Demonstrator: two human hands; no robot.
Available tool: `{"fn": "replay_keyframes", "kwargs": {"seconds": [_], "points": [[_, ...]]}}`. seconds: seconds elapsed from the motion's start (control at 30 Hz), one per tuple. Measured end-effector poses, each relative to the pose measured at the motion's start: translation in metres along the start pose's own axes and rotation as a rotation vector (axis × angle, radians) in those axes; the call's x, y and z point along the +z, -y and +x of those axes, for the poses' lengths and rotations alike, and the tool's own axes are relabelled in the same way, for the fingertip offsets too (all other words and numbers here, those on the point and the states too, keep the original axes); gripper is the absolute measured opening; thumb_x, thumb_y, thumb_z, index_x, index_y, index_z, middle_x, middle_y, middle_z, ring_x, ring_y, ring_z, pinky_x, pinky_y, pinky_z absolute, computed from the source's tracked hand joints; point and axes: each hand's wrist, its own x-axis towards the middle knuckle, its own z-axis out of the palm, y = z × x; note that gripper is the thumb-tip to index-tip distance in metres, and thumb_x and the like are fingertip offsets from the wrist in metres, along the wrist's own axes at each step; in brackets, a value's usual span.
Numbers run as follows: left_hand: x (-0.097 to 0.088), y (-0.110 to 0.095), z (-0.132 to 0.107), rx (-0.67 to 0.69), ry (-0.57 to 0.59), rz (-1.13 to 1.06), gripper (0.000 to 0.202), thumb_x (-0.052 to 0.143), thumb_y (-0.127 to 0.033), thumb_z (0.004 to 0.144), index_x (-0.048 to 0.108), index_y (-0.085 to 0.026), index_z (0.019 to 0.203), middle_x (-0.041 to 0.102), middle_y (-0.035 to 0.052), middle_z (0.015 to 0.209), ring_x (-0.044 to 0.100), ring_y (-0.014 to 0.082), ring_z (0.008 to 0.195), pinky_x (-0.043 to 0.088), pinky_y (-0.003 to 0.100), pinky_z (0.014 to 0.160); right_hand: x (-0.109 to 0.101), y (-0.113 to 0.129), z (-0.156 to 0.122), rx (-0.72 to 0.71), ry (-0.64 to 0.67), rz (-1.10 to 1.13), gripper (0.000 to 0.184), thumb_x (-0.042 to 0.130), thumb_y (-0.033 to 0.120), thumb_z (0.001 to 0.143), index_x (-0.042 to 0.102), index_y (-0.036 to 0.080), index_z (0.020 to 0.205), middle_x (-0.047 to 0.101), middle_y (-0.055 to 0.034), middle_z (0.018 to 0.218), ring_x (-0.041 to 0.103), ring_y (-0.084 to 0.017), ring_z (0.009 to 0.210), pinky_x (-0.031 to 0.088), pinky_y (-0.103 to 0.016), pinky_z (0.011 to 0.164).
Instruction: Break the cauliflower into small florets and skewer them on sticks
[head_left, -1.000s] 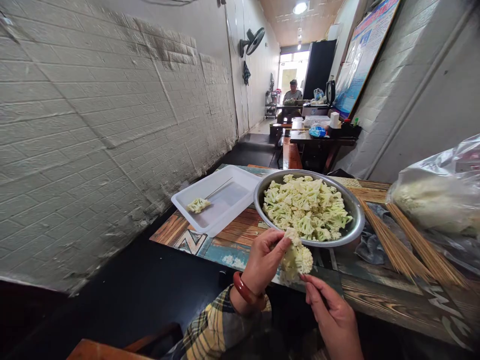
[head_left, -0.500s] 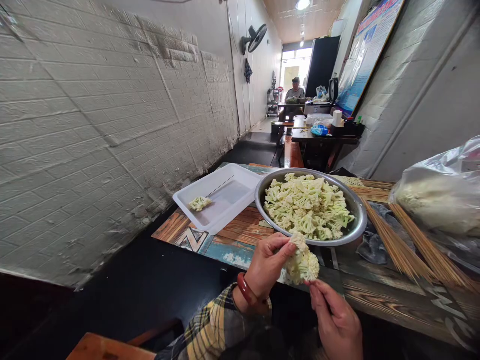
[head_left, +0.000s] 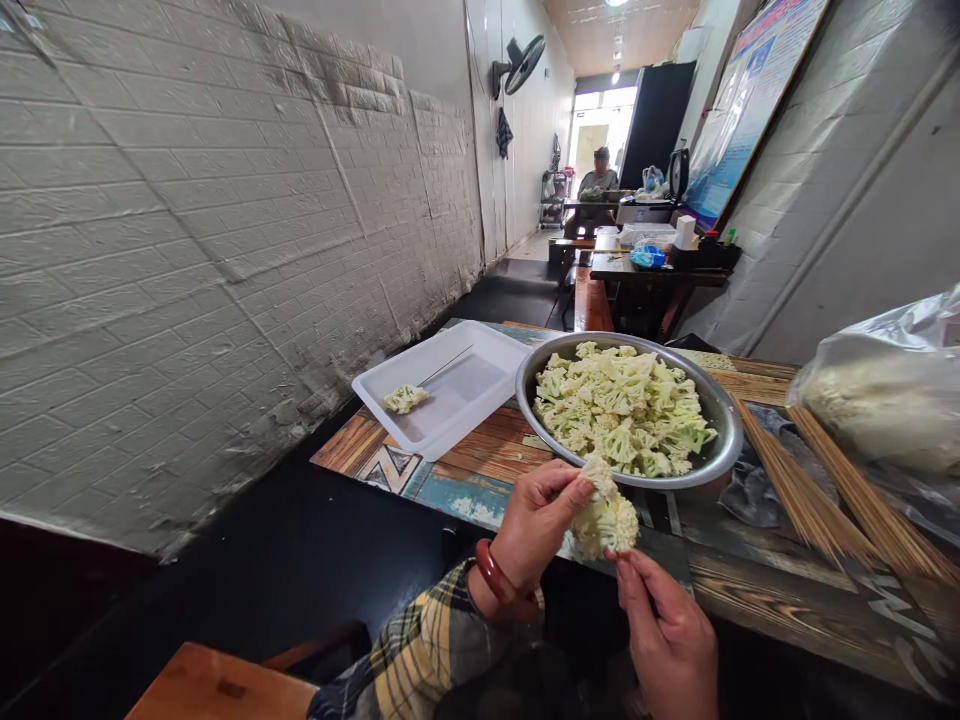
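Observation:
A cauliflower floret (head_left: 604, 518) is held just in front of the table edge, pinched by my left hand (head_left: 534, 520) on its left side. My right hand (head_left: 664, 630) comes up from below, its fingertips closed against the floret's underside. A red bangle sits on my left wrist above a plaid sleeve. Behind the hands stands a metal bowl (head_left: 724, 450) heaped with cut cauliflower pieces (head_left: 622, 405). To its left lies a white tray (head_left: 480, 385) holding one skewered floret (head_left: 405, 398).
Bundles of bamboo skewers (head_left: 817, 490) lie to the right of the bowl, beside a plastic bag of cauliflower (head_left: 885, 395). A brick wall runs along the left. A person sits at a far table (head_left: 600, 180). A wooden stool corner (head_left: 217, 685) is near my left.
The view drifted slightly. My right hand has closed in until its fingertips touch the floret's underside; the left hand keeps its pinch.

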Motion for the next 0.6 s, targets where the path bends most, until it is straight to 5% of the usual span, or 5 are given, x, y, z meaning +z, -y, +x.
{"fn": "replay_keyframes", "kwargs": {"seconds": [0.4,0.6], "points": [[-0.0032,0.0026,-0.0026,-0.009,0.011,-0.013,0.033,0.058,-0.045,0.081,0.072,-0.015,0.074,0.053,0.0039,0.072,0.045,0.0141,0.069,0.036,0.024,0.063,0.0020,0.0058,0.0003,0.026,0.015,-0.022,0.041,0.056,0.055,0.080,0.074,0.019,0.087,0.075,-0.0099,0.087,0.068,-0.023,0.073,0.051,-0.032,0.073],[-0.0052,0.0068,-0.0008,-0.017,0.023,0.052,0.033,0.059,-0.044,0.080,0.072,-0.015,0.070,0.056,0.0038,0.069,0.048,0.0137,0.067,0.038,0.024,0.060,0.0005,0.0025,0.0035,0.170,0.092,0.132,0.040,0.063,0.056,0.074,0.074,0.020,0.085,0.073,-0.0075,0.080,0.061,-0.019,0.064,0.049,-0.028,0.062]]}}
